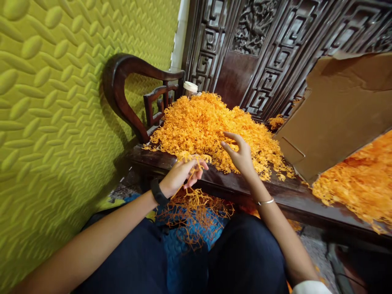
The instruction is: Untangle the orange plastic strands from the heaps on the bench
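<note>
A broad heap of small curly orange plastic pieces (196, 122) covers the dark wooden bench seat. My left hand (185, 171) is closed around several of these orange pieces at the heap's front edge, and some poke out between the fingers. Thin branching orange strands (197, 204) hang below that hand, over a blue surface between my knees. Over the right part of the heap is my right hand (240, 153), thumb and forefinger apart, with nothing visible between them. Its other fingers are partly hidden.
A brown cardboard sheet (333, 110) leans on the bench (220, 181), with a second orange heap (361, 179) at the right. A curved wooden armrest (118, 85) and a white-lidded jar (190, 87) stand at the left. Behind is a carved wooden backrest (232, 77); yellow-green padding (55, 122) covers the left.
</note>
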Demonstrator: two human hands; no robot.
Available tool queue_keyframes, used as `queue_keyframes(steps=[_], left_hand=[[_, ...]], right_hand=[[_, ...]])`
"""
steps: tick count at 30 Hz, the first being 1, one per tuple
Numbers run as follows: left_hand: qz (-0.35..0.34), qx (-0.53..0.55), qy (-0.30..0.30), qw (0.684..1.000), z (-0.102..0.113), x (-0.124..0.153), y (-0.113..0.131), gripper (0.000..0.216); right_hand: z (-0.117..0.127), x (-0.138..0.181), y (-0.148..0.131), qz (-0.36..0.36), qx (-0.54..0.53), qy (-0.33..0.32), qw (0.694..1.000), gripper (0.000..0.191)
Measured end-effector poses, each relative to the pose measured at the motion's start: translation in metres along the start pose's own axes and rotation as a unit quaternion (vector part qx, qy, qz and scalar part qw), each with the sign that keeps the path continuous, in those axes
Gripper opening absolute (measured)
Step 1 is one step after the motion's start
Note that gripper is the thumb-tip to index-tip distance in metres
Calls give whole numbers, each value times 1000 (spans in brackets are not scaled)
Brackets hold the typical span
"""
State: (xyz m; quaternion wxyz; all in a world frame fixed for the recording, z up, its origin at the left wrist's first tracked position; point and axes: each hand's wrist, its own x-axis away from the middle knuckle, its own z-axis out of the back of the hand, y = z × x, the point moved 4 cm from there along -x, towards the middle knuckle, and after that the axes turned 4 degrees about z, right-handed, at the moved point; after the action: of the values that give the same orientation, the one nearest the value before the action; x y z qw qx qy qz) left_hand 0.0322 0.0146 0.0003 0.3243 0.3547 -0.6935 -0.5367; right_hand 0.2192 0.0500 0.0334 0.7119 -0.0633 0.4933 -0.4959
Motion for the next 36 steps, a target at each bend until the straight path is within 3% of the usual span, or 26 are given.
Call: queue_keyframes(steps=[3,5,7,10,13,18,27,33,36], left_hand=[[0,-20,-9,1000,0,1,0,35],[-5,-26,-12,1000,1,2,-1,35],[-8,-28,-13,999,1,2,-1,35],[-7,-47,-23,999,-1,3,0,38],[-18,-88,-30,996,-6,5,4,45],[-9,-106,-45,993,-11,9,5,50],[3,-23,-30,999,-13,-2,-1,46],[-23,30,29,999,-11,-13,0,44],[-51,35,57,996,-10,-12,-1,46]], right_hand=[[-4,11,-38,2,-142,-146,979,26],[-6,19,-63,39,-169,-231,958,33],[-5,23,-79,79,-133,-245,957,36],[0,22,-83,87,-83,-176,977,15],[1,19,-75,47,-109,-112,987,6],[0,17,-65,3,-138,-39,990,4],[-10,11,-53,-27,-124,71,989,5],[-29,2,-43,-51,-121,112,985,5],[-21,-10,-30,-63,-128,149,979,7]])
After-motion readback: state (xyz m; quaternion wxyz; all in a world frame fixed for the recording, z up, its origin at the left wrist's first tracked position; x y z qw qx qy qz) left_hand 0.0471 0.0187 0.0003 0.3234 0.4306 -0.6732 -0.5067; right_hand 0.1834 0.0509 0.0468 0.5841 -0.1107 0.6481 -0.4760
